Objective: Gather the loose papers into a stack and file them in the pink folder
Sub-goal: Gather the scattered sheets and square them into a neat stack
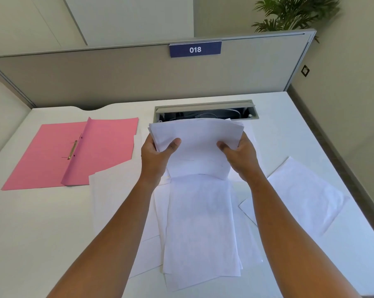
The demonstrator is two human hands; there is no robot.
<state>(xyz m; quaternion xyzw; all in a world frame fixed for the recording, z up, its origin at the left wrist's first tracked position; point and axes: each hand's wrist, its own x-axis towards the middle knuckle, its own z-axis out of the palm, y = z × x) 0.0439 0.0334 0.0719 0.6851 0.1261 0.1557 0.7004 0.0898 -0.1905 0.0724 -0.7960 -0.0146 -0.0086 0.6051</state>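
While hands [200, 155] grip stack [197, 143], loose sheets [203, 222] (overlapping) cover desk [42, 222].

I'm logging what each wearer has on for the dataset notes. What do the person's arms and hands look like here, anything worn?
Both forearms are bare as far as the frame shows, with no sleeves in view. The left hand and right hand wear no gloves, and no rings, watch or wristband show. Thumbnails look short and unpainted.
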